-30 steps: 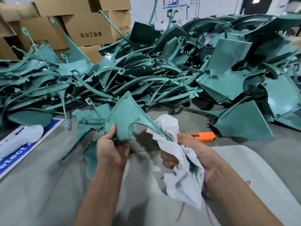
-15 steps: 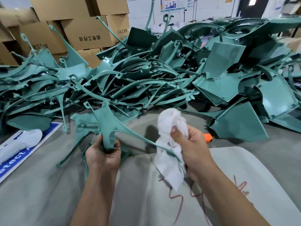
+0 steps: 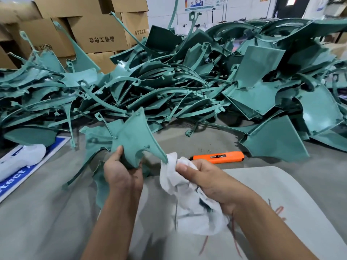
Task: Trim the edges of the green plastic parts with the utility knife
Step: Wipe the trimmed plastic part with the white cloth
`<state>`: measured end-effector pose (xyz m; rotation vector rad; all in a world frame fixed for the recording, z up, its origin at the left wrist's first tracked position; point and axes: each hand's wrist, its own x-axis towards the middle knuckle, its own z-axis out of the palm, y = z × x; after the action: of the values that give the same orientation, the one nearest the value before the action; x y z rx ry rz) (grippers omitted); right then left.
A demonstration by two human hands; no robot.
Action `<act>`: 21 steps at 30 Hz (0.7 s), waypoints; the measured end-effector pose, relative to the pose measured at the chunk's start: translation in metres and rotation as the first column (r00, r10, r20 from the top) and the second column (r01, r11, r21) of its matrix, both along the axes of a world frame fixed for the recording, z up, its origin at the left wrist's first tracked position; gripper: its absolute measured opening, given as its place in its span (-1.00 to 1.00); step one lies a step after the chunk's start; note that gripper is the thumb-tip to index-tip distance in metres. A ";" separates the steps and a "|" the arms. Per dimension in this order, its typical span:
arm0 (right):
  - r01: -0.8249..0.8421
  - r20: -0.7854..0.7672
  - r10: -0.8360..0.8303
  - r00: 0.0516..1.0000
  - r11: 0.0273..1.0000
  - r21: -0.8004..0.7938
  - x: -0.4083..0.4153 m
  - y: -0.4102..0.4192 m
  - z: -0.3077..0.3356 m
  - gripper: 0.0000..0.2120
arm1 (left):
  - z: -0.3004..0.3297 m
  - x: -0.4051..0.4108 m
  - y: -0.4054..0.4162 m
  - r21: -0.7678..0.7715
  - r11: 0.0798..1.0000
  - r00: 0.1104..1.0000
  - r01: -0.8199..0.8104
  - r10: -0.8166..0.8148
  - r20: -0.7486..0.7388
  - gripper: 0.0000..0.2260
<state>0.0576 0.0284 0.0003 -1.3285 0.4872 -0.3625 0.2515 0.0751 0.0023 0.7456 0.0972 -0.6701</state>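
My left hand grips the lower edge of a green plastic part, a pointed panel held upright over the table. My right hand holds a crumpled white rag bunched round the thin arm of that part, which disappears into the cloth. The orange utility knife lies flat on the grey table just beyond my right hand, untouched. A large heap of green plastic parts fills the far side of the table.
Cardboard boxes are stacked behind the heap at the back left. A blue and white sign with a white bundle on it lies at the left edge. A pale sheet with red marks covers the table near me.
The green part has turned so that its broad face points up at me. My right hand with the rag slid along the thin arm toward the panel. The knife came into full view.
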 end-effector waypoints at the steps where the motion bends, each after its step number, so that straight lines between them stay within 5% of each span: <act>1: -0.020 0.052 0.017 0.998 0.999 0.046 -0.002 -0.001 0.000 -0.56 | 0.002 0.003 0.000 -0.022 0.999 1.000 -0.029 0.028 -0.013 -0.85; 4: -0.021 0.085 0.021 0.996 1.000 0.004 -0.002 -0.005 -0.002 -0.74 | 0.004 0.010 0.005 -0.056 0.994 0.994 -0.091 0.088 -0.069 -0.82; 6: 0.072 0.029 -0.067 0.997 0.971 -0.229 0.003 -0.006 -0.006 -0.77 | 0.004 0.014 0.009 -0.039 0.989 0.981 -0.145 0.139 -0.135 -0.82; 9: 0.161 0.011 -0.203 0.979 0.741 -0.652 0.009 -0.006 -0.014 -0.72 | 0.006 0.019 0.014 0.003 0.979 0.956 -0.202 0.197 -0.218 -0.81; 11: 0.165 0.015 -0.228 0.973 0.653 -0.739 0.008 -0.008 -0.016 -0.71 | 0.007 0.019 0.017 0.020 0.978 0.954 -0.206 0.205 -0.221 -0.81; 14: 0.195 0.034 -0.259 0.965 0.629 -0.753 0.008 -0.008 -0.017 -0.74 | 0.008 0.018 0.018 0.011 0.983 0.959 -0.182 0.180 -0.220 -0.80; 17: 0.442 0.216 -0.431 0.876 0.541 -0.715 0.012 -0.006 -0.015 -0.77 | 0.009 0.016 0.016 -0.032 0.988 0.963 -0.148 0.137 -0.233 -0.81; 21: 0.609 0.306 -0.530 0.791 0.736 -0.296 0.010 -0.012 -0.010 -0.85 | 0.011 0.007 0.014 -0.018 0.999 0.990 -0.046 0.043 -0.137 -0.83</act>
<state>0.0675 0.0167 -0.0102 -1.4737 0.6770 -1.1550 0.2587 0.0890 0.0131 0.6752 0.2318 -0.6782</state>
